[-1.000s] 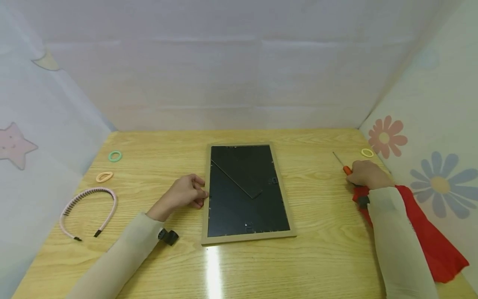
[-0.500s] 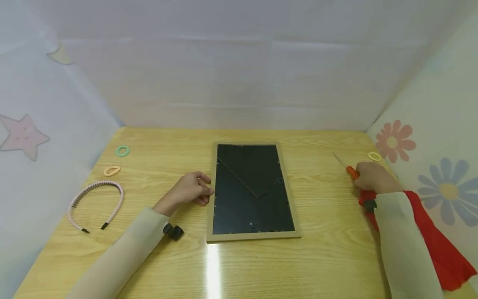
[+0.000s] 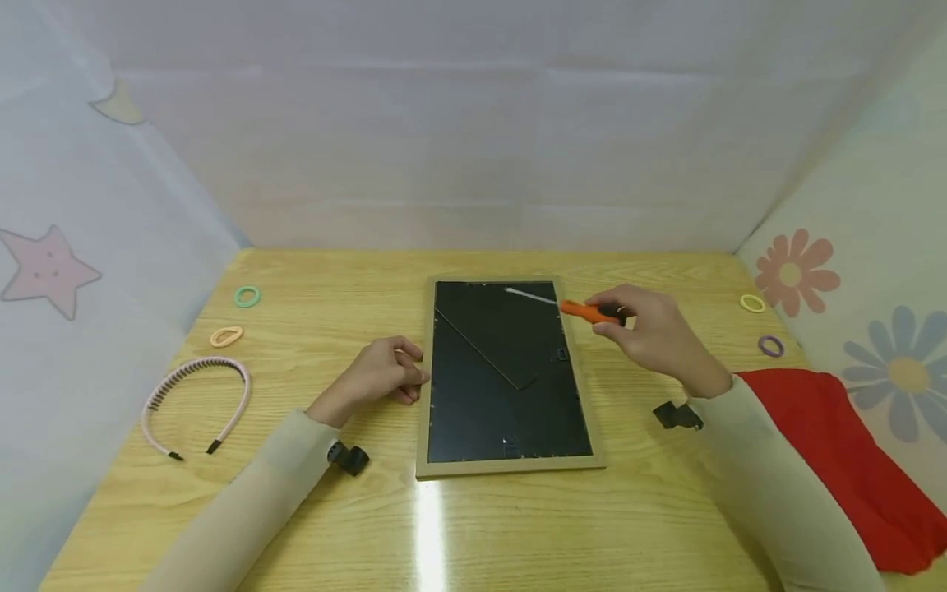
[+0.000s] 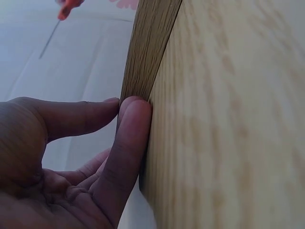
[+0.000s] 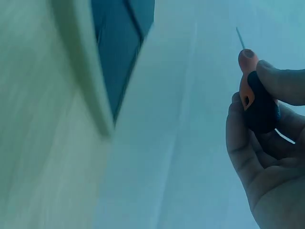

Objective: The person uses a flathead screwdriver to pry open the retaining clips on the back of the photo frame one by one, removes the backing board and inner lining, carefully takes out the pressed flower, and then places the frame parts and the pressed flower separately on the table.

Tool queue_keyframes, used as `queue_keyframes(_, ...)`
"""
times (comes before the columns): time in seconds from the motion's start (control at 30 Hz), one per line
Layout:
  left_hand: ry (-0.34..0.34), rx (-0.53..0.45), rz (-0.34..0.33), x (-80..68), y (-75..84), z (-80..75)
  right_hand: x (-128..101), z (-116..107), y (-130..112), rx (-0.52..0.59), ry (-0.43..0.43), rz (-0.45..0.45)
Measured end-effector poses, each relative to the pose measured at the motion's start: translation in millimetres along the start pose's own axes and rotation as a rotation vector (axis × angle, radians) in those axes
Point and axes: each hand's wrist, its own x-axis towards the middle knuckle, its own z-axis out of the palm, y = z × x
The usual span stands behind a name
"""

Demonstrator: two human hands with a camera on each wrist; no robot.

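A picture frame with a light wooden border lies face down on the table, its black backing and folded stand showing. My left hand is at the frame's left side. In the left wrist view, the thumb and index finger hold the wooden edge. My right hand grips a screwdriver by its orange and black handle. The screwdriver's thin shaft points left over the upper right part of the backing. The right wrist view shows the handle between thumb and fingers.
A pink headband lies at the left, with green and peach hair ties behind it. Yellow and purple hair ties lie at the right. Red cloth is beside the right forearm. Fabric walls surround the table.
My right hand has picked up the screwdriver from the table's right side and carried it left over the frame. The purple hair tie has come into view. My left hand stays at the frame's edge.
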Motion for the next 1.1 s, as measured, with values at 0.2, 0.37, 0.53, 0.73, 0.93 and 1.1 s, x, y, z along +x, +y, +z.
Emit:
queue_keyframes(0.2,-0.001,-0.004,-0.014,0.3,3.3,1.6,12.0,36.9,-36.9,0.090,-0.204,-0.081)
queue_keyframes(0.37,0.009,-0.003,-0.021,1.3,2.1,1.8,15.2,57.2,-46.1,0.100,-0.301,-0.083)
queue_keyframes(0.53,0.014,0.000,-0.017,0.5,0.2,1.3,13.1,66.7,-50.7,0.089,-0.361,-0.091)
queue_keyframes(0.73,0.012,-0.005,-0.022,0.1,0.2,1.7,11.6,73.5,-50.8,0.049,-0.381,-0.094)
queue_keyframes(0.93,0.014,-0.001,-0.024,-0.5,0.9,1.8,13.4,80.1,-49.8,0.049,-0.381,-0.117)
queue_keyframes(1.1,0.011,-0.008,-0.021,-1.0,1.7,1.5,15.1,81.7,-51.3,0.063,-0.379,-0.139)
